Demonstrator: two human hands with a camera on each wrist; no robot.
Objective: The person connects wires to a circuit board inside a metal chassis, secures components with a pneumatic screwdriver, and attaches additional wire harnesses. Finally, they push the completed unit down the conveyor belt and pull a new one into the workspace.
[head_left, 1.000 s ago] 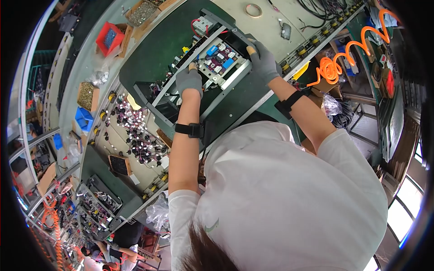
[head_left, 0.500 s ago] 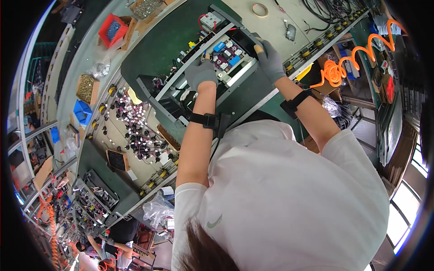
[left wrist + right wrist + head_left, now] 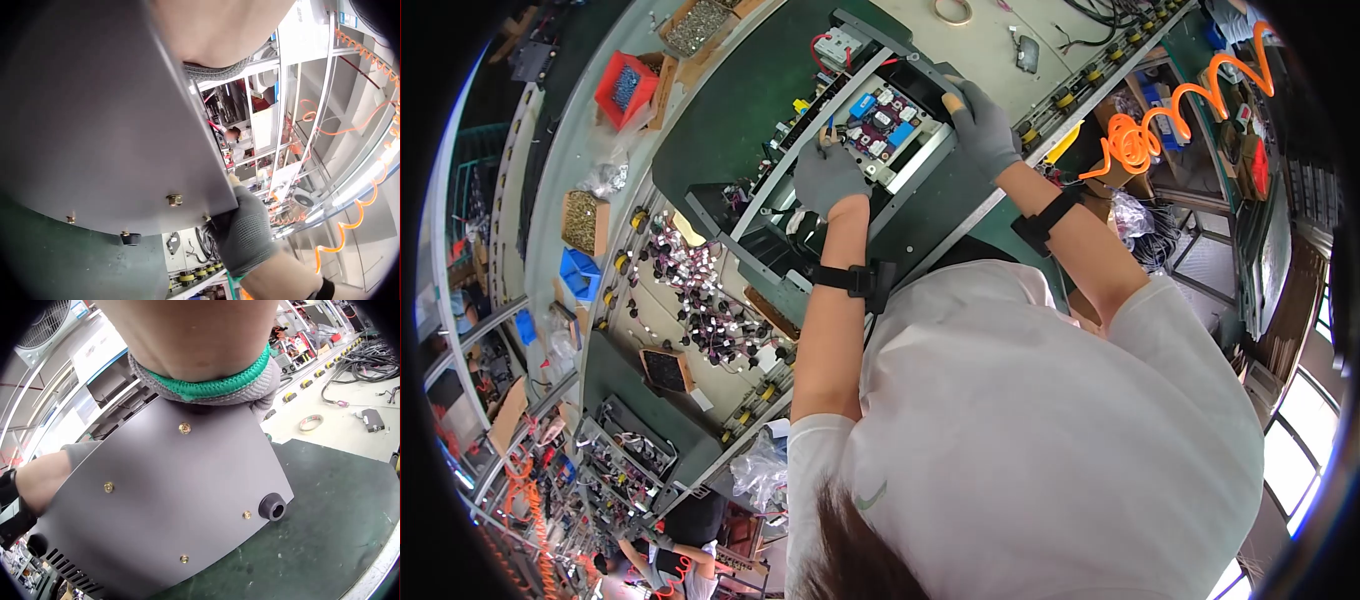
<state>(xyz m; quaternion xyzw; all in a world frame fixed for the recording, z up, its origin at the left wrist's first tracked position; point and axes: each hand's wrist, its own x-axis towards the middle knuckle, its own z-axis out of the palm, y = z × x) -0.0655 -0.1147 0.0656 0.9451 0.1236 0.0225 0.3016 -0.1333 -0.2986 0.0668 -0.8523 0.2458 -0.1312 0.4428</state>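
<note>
An open metal chassis (image 3: 915, 170) with a circuit board (image 3: 885, 122) inside stands tilted on the green mat. My gloved left hand (image 3: 830, 178) reaches over its near side, fingertips bent together beside the board, close to a small blue part; I cannot tell what they pinch. With my gloved right hand (image 3: 985, 135) I grip the right end of the chassis, thumb on top. That hand (image 3: 244, 234) appears at the panel corner in the left wrist view. The right wrist view shows the grey outer panel (image 3: 181, 475) with brass screws and black rubber feet (image 3: 272, 507).
A tape roll (image 3: 953, 10) and a black part (image 3: 1027, 53) lie on the pale bench beyond. Many small wired connectors (image 3: 715, 300) are heaped at left, near a red bin (image 3: 626, 88) and a blue bin (image 3: 580, 273). An orange coiled hose (image 3: 1135, 145) hangs at right.
My left hand has turned at the wrist, its forearm swinging right, and its fingers have bent in beside the board. The right hand keeps its hold on the chassis end.
</note>
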